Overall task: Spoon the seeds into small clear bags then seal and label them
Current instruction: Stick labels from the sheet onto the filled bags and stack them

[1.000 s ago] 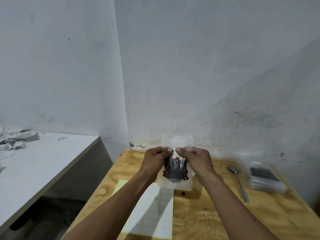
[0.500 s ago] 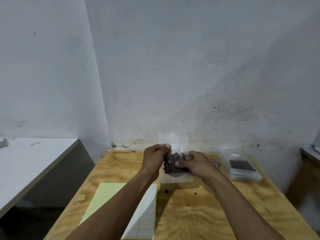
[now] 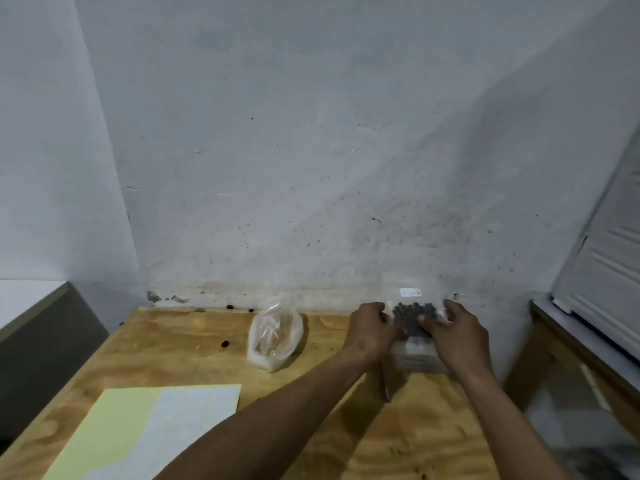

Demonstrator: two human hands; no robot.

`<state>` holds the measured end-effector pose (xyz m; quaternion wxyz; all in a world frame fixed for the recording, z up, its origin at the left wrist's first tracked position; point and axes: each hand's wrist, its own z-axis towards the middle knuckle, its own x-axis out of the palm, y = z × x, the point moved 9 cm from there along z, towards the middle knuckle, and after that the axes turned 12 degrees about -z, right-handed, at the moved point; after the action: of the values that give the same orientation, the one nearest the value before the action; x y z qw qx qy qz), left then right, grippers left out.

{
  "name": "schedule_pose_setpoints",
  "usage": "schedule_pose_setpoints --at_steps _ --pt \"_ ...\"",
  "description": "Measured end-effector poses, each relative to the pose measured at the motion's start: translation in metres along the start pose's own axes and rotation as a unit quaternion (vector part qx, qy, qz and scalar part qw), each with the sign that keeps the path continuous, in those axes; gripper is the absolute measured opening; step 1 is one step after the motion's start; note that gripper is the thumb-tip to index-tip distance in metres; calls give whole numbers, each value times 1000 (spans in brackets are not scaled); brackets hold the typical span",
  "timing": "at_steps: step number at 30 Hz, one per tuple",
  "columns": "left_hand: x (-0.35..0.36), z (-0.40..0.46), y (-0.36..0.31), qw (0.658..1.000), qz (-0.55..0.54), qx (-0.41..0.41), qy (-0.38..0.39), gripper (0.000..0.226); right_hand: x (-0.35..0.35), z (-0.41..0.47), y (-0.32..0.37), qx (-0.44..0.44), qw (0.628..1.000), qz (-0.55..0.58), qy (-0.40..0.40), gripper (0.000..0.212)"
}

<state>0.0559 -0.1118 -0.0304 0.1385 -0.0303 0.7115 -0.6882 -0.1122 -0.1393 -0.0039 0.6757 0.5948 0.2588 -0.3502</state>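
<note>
A small clear bag (image 3: 412, 315) filled with dark seeds and bearing a white label sits at the back right of the wooden table (image 3: 173, 344), on top of a stack of similar bags (image 3: 420, 358). My left hand (image 3: 370, 329) grips its left edge. My right hand (image 3: 453, 336) holds its right side, thumb over the seeds. A larger crumpled clear bag (image 3: 275, 336) stands left of my hands. A sheet of white labels on yellow backing (image 3: 152, 431) lies at the front left. Under my left wrist a spoon handle (image 3: 384, 384) shows.
Several loose dark seeds (image 3: 225, 343) lie on the table near the wall. A grey-white wall rises right behind the table. A white counter (image 3: 24, 299) stands to the left, and another wooden bench (image 3: 568, 344) with a white panel to the right.
Both hands carried the seed bag from the table's middle to the right and lowered it onto the stack of bags. The view turned right, uncovering the crumpled bag.
</note>
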Motion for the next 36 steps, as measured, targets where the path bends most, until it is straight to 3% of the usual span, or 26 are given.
schedule_pose_setpoints --at_steps 5,10,12,15,18,19,21,23,29,32,36 --pt "41 11 7 988 141 -33 47 15 19 20 -22 12 993 -97 66 51" --pt "47 14 8 986 156 -35 51 27 38 30 -41 19 991 -96 93 33" --pt "48 18 12 985 158 -39 55 16 38 32 -43 19 991 -96 89 35" --pt "48 17 17 985 154 -47 55 32 40 32 -45 20 990 -105 90 43" --pt "40 8 7 987 151 -22 45 19 36 27 -39 16 991 -109 77 47" --pt "32 6 3 988 154 -2 32 30 31 26 -35 12 992 -110 63 46" --pt "11 1 -7 988 150 42 -5 52 22 23 -18 -7 994 -104 25 46" --pt "-21 -3 -19 986 134 85 -58 59 15 17 8 -39 996 -86 -8 43" --pt "-175 -23 -28 943 112 173 -261 33 37 -14 117 -198 980 -17 -17 28" --pt "-256 -26 6 924 210 114 -298 35 68 -32 167 -256 966 -4 22 23" --pt "-318 -30 83 891 404 -60 -198 64 115 -55 223 -305 949 -28 76 23"
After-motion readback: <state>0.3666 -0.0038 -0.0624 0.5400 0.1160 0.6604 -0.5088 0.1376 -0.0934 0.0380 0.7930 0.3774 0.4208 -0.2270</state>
